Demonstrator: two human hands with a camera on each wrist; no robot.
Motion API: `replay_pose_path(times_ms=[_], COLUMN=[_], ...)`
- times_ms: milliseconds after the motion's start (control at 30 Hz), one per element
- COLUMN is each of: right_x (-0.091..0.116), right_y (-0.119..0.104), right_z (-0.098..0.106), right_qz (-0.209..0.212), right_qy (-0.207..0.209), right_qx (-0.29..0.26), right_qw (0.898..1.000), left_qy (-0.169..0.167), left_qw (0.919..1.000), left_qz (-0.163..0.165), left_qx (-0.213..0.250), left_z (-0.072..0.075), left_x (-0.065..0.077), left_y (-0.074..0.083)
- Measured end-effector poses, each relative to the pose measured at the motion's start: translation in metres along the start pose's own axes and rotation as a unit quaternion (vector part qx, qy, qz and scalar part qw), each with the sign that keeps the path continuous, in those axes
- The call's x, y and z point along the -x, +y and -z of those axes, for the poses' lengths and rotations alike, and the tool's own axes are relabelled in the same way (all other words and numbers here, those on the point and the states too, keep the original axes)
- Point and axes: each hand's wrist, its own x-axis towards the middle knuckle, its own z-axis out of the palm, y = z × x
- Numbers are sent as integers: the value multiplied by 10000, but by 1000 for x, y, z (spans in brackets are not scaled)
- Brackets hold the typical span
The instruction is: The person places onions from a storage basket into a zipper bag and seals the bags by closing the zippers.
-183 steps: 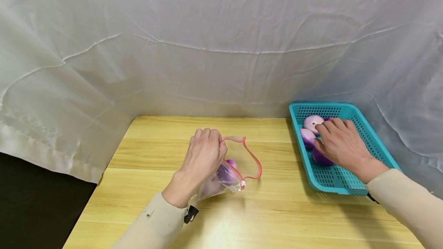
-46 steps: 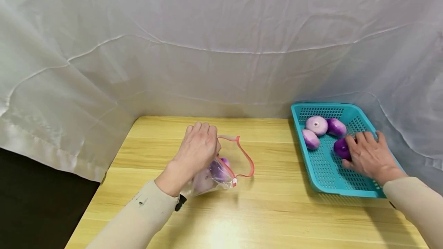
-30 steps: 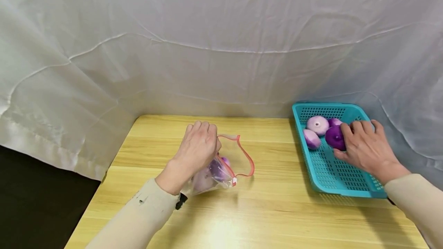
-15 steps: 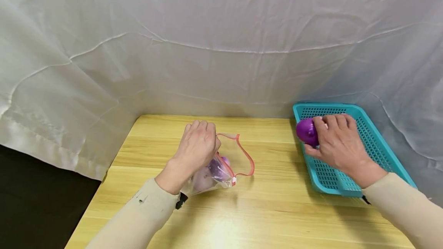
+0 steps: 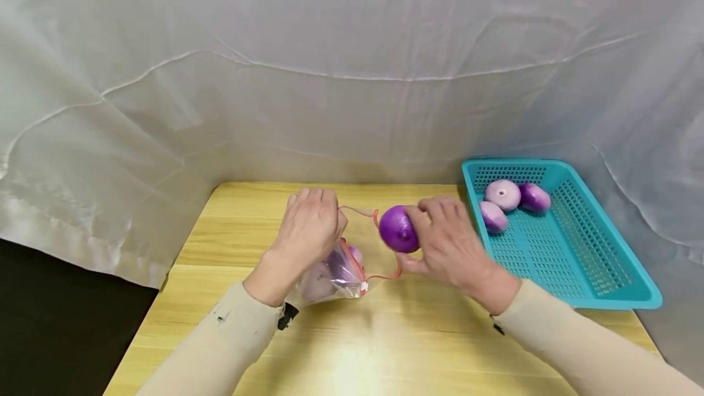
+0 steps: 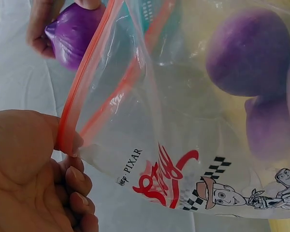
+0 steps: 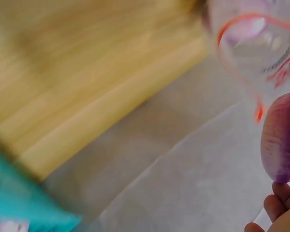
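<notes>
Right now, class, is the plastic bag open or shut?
Open: the plastic bag, held by the left hand, has its red edges spread apart.

On the clear bag (image 6: pixel 193 128) I pinch, black "PIXAR" (image 6: pixel 133 161) reads plainly, after a partly legible word (image 6: pixel 121 181); at its 4 o'clock, red script (image 6: pixel 162 181) I can't make out. From my right wrist, the lettering blurs.

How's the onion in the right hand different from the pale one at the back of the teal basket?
In the head view, the held onion is vivid purple, while the pale onion is mostly whitish lilac with a small dark spot facing up. The held onion is gripped by the right hand beside the open bag; the pale onion lies in the basket, untouched. Both are rounded and outside the bag.
</notes>
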Motion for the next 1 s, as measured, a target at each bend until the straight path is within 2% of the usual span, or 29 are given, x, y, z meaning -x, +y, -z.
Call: replay_pose_path(times_ms=[133,233,467,667,800,900,1000], right_x=[-7,-11,-11,-10,-13,-14,-13], right_y=[-24,-33,-37,-37,-39,-40,-39], right_z=[-12,-21,-37,-42,-45,-46,-46], right_qz=[290,484,721,616,404,396,481], right_qy=[-22,-97,-273,-52,206,363,470], right_qx=[-169,-20,604,752,41,-631,-921], right_qw=[9994,9988,9952,9953,9990,9966,9935], left_qy=[-352,-470,-766,-882,-831,-830,-892], left_qw=[9989,9982,9947,9918,9915,9907,9891], left_qz=[235,232,384,560,536,546,677], left_qx=[209,279,575,738,845,933,960], left_z=[1,2,3,4,4,4,4], left_x=[-2,-4,-8,-9,-10,-11,-12], left_y=[4,9,21,26,27,28,27])
